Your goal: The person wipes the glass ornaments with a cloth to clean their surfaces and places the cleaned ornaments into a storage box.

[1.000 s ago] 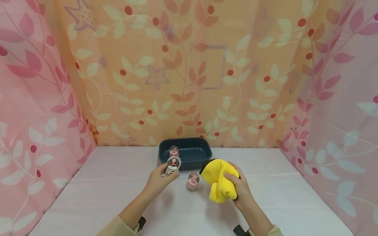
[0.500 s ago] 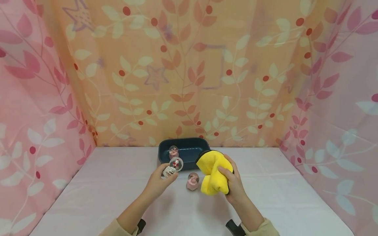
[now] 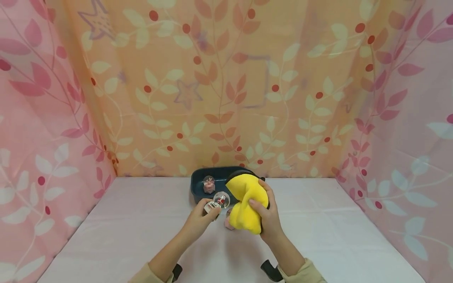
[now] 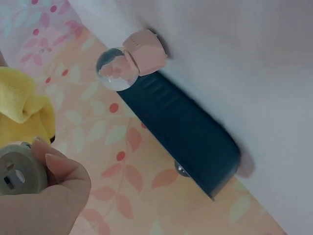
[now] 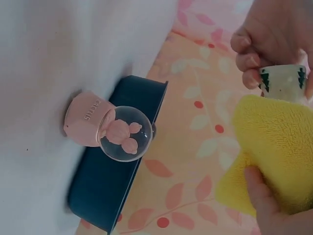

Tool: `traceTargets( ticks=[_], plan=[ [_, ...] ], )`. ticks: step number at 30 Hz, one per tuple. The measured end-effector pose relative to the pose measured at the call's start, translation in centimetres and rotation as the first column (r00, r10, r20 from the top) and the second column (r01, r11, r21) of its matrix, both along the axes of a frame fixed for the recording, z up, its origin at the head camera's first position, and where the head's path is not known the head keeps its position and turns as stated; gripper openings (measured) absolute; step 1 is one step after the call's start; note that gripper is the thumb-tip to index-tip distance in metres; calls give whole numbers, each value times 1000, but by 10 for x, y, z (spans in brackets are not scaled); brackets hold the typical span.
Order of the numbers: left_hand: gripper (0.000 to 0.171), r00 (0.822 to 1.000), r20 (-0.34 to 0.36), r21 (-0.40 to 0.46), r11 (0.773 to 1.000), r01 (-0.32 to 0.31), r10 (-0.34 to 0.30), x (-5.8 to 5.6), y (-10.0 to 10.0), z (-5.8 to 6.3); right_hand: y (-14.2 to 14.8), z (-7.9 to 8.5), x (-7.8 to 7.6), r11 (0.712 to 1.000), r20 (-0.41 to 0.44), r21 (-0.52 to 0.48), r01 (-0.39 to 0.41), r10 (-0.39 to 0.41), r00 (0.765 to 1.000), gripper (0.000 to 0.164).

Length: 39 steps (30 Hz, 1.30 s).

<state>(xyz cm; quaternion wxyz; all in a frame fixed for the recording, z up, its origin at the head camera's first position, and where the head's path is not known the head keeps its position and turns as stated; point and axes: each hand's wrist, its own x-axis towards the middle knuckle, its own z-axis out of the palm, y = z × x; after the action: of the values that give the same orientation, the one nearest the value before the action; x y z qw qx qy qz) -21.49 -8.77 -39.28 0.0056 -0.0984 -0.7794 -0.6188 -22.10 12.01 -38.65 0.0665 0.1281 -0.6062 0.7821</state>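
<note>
At seven o'clock from the tray (image 3: 220, 176), your left hand (image 3: 199, 221) grips a snow globe (image 3: 217, 203) low, likely freeing its dome (image 3: 221, 199); your right hand (image 3: 271, 221), at four, clutches yellow cloth (image 3: 247, 196).

At 1 white table (image 3: 116, 228), 3 snow globes (image 3: 221, 199), 1 yellow cloth (image 3: 244, 198), 1 blue tray (image 3: 220, 184) and 2 hands (image 3: 199, 219) were in view.

Yellow cloth (image 3: 243, 200), black-edged; dark blue tray (image 3: 220, 185); white table (image 3: 106, 224); near snow globe (image 5: 108, 125) pink; held globe (image 5: 283, 82) white-based with dark green trees, its small figure (image 3: 222, 201) apparently red; far curtain (image 3: 221, 78) orange with pale leaves, red dots; left curtain (image 3: 32, 122) pink
</note>
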Motion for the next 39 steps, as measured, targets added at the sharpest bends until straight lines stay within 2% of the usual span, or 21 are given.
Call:
traceTargets(
  ticks=[3, 5, 9, 11, 14, 16, 18, 20, 22, 26, 30, 33, 36, 38, 39],
  plan=[
    [34, 1000, -11, -4, 1000, 28, -28, 2, 4, 1, -3, -2, 2, 997, -102, 69, -47, 54, 993, 66],
    [35, 998, -23, -23, 998, 52, -53, 3, 5, 1, -5, -4, 4, 986, -177, 146, -77, 103, 979, 67],
    [38, 994, -57, -100, 991, 91, -97, 2, 6, 1, -8, -6, 2, 937, -273, 330, -116, 213, 938, 62],
    [39, 990, -78, -150, 983, 107, -120, 1, 5, -1, -10, -8, -1, 903, -271, 410, -130, 256, 928, 60],
    [42, 983, -99, -208, 970, 129, -152, 0, 3, -5, -12, -11, -5, 871, -217, 467, -155, 282, 934, 58],
    [43, 979, -109, -235, 962, 140, -169, -1, 2, -8, -13, -14, -8, 875, -170, 456, -164, 267, 949, 58],
    [44, 979, -110, -238, 961, 144, -174, -2, 2, -10, -16, -17, -9, 895, -147, 423, -146, 226, 963, 57],
    [46, 981, -90, -197, 969, 149, -169, -2, 3, -12, -20, -20, -10, 917, -143, 387, -96, 162, 976, 55],
    [49, 987, -52, -112, 983, 146, -152, -1, 4, -13, -23, -21, -9, 933, -153, 358, -39, 100, 983, 55],
    [52, 992, 39, 22, 993, 119, -120, 2, 7, -14, -26, -21, -6, 940, -211, 335, 67, 5, 977, 55],
    [56, 976, 134, 68, 984, 166, -174, 2, 8, -10, -28, -22, -4, 925, -321, 343, 162, -47, 946, 54],
    [64, 950, 200, 142, 966, 214, -239, 1, 9, -7, -29, -25, -4, 912, -416, 352, 210, -48, 908, 54],
    [67, 934, 223, 201, 951, 236, -279, 2, 11, -5, -30, -26, -4, 906, -488, 346, 244, -48, 871, 53],
    [66, 931, 223, 237, 942, 236, -289, 2, 13, -4, -31, -25, -3, 905, -502, 335, 263, -65, 862, 52],
    [64, 932, 221, 247, 941, 231, -287, 2, 14, -4, -31, -24, -3, 905, -491, 330, 268, -78, 868, 51]
  ],
)
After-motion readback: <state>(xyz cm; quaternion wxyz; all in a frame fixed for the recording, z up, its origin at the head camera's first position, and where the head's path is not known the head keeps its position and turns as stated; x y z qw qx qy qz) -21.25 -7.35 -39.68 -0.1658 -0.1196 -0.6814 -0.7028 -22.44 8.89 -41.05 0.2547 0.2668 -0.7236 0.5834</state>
